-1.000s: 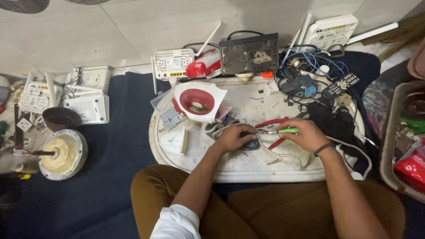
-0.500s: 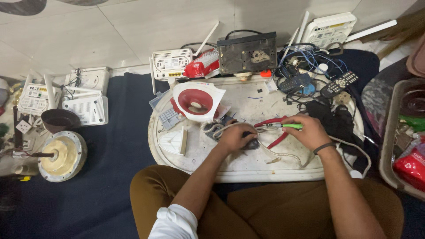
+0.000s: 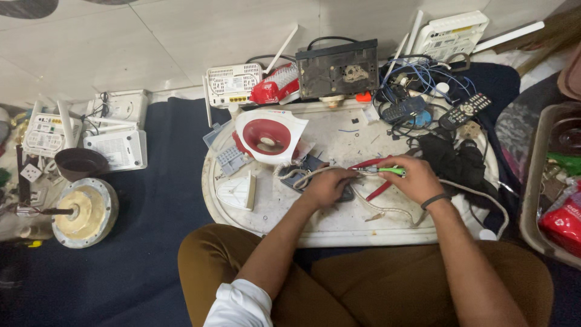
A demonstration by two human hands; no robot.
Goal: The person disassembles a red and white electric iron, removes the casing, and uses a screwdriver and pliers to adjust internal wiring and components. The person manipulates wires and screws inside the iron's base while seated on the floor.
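Observation:
My left hand rests on the white oval tray, pressing down on a small dark part with a pale cord running out from it. My right hand holds a thin tool with a green handle, its tip pointing left toward the left hand. Red-handled pliers lie just beneath and behind the right hand. A dark band sits on my right wrist.
A red-and-white appliance shell, a white wedge-shaped piece, a black box, tangled wires, remotes and black cloth crowd the tray. White routers, a round motor and a bin flank it.
Both hands shifted slightly on the tray; the green-handled tool stays in the right hand, pointed at the part under the left hand.

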